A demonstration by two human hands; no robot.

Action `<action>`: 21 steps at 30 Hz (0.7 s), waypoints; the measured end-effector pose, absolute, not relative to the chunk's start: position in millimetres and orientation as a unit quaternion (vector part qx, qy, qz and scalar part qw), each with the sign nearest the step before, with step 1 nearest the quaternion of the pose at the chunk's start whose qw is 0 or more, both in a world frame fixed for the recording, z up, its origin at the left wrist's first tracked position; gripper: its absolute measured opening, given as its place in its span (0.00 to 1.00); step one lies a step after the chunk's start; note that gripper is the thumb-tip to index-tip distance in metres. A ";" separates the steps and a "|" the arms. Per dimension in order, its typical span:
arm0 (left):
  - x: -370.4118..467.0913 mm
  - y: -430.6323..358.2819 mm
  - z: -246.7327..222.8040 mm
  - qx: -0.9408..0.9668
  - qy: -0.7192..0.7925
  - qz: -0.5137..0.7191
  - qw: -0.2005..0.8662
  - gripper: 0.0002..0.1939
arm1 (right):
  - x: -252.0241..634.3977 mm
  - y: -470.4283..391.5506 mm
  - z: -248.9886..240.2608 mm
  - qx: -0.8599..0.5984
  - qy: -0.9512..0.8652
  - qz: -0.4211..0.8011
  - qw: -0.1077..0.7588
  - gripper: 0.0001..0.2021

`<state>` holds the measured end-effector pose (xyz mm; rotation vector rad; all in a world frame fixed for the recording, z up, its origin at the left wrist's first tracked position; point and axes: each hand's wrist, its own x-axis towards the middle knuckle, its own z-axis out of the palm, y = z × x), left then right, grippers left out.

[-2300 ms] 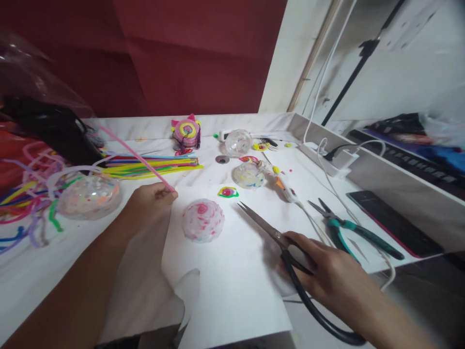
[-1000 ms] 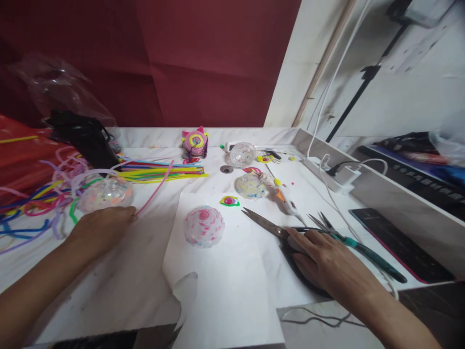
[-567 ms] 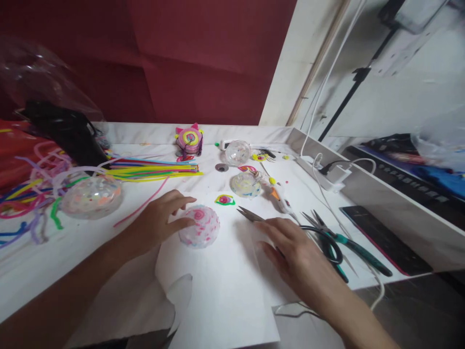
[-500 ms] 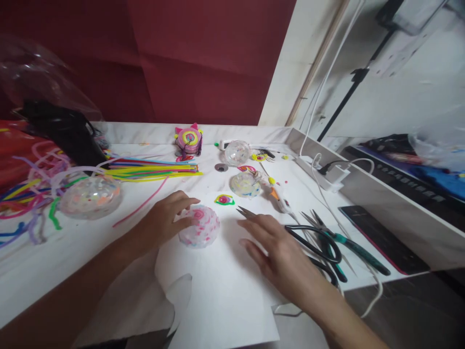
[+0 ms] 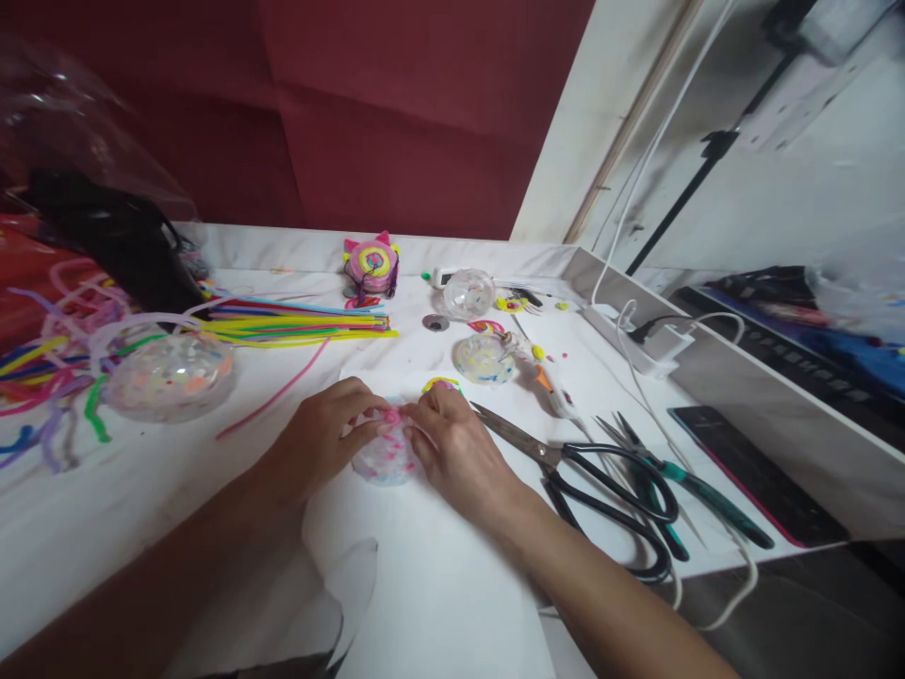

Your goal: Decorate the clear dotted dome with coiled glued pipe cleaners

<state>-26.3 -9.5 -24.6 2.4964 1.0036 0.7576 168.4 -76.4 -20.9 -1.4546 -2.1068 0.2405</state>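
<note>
My left hand and my right hand meet over a clear, faceted plastic dome with pink marks. Fingertips of both hands pinch a small pink coiled piece at the top of the dome. Its exact material is too blurred to tell. White paper lies beneath the dome. Just beyond my right fingers, an eye-shaped piece with a yellow edge is partly hidden. Large black-handled scissors lie right of my right hand.
Pliers, a phone and a hot glue gun with its cord are at right. More clear domes stand about. Colourful pipe cleaners lie at left, and a pink eared ornament stands at the back.
My right hand has moved left from beside the scissors to the dome, and its fingers have closed at the pink piece. My left fingers have also closed in on it.
</note>
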 end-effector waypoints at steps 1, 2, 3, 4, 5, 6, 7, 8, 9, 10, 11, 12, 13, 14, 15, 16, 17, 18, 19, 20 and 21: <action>-26.6 -9.3 -26.3 0.879 0.352 0.277 0.166 0.16 | 168.3 -75.9 -22.6 -0.539 -0.785 0.088 0.290 0.11; -26.8 -9.1 -28.1 0.876 0.351 0.289 0.163 0.16 | 168.1 -75.4 -24.3 -0.535 -0.785 0.087 0.299 0.11; -26.9 -9.0 -29.7 0.872 0.351 0.299 0.164 0.16 | 168.0 -75.0 -25.8 -0.530 -0.785 0.086 0.308 0.11; -27.0 -9.1 -31.0 0.869 0.352 0.306 0.166 0.15 | 167.9 -74.5 -27.1 -0.525 -0.786 0.086 0.317 0.11; -27.0 -9.4 -32.0 0.866 0.355 0.309 0.168 0.15 | 167.8 -74.2 -28.3 -0.519 -0.786 0.085 0.325 0.12; -26.8 -9.8 -32.6 0.864 0.358 0.312 0.167 0.15 | 167.7 -73.9 -29.3 -0.515 -0.786 0.084 0.332 0.12; -26.5 -10.6 -32.8 0.863 0.359 0.314 0.166 0.14 | 167.7 -73.6 -30.1 -0.511 -0.786 0.082 0.339 0.12; -26.1 -11.5 -32.6 0.861 0.361 0.318 0.161 0.14 | 167.7 -73.5 -30.9 -0.508 -0.785 0.081 0.345 0.12; -25.6 -12.7 -32.0 0.860 0.362 0.324 0.155 0.14 | 167.7 -73.4 -31.5 -0.506 -0.785 0.080 0.349 0.12; -25.0 -14.1 -31.0 0.861 0.360 0.328 0.149 0.15 | 167.7 -73.4 -32.0 -0.503 -0.785 0.080 0.354 0.12; -24.4 -15.7 -29.6 0.860 0.359 0.332 0.141 0.15 | 167.6 -73.5 -32.6 -0.501 -0.784 0.079 0.358 0.12; -23.8 -17.4 -28.2 0.861 0.359 0.334 0.134 0.15 | 167.6 -73.7 -33.1 -0.499 -0.784 0.077 0.362 0.12; -23.3 -18.9 -26.8 0.862 0.359 0.333 0.127 0.15 | 167.5 -73.9 -33.7 -0.497 -0.783 0.075 0.366 0.12; -22.9 -20.4 -25.6 0.865 0.359 0.330 0.121 0.15 | 167.3 -74.2 -34.3 -0.496 -0.783 0.073 0.369 0.12; -22.6 -21.5 -24.9 0.867 0.358 0.326 0.116 0.14 | 167.0 -74.6 -34.8 -0.494 -0.783 0.069 0.372 0.12; -22.5 -22.5 -24.8 0.870 0.355 0.325 0.109 0.14 | 166.6 -75.0 -35.4 -0.493 -0.782 0.064 0.376 0.13; -22.5 -23.1 -25.2 0.872 0.350 0.328 0.100 0.14 | 166.1 -75.4 -35.9 -0.492 -0.782 0.058 0.378 0.13; -22.6 -23.5 -26.0 0.875 0.342 0.331 0.089 0.13 | 165.5 -75.9 -36.3 -0.491 -0.782 0.052 0.381 0.14; -22.8 -23.8 -27.1 0.877 0.333 0.338 0.076 0.12 | 164.8 -76.4 -36.7 -0.491 -0.781 0.045 0.383 0.14; -23.0 -23.9 -28.1 0.879 0.324 0.344 0.062 0.12 | 164.2 -76.9 -36.9 -0.492 -0.780 0.039 0.385 0.15; -23.2 -24.2 -29.0 0.882 0.316 0.347 0.049 0.11 | 163.6 -77.4 -37.1 -0.494 -0.777 0.035 0.388 0.15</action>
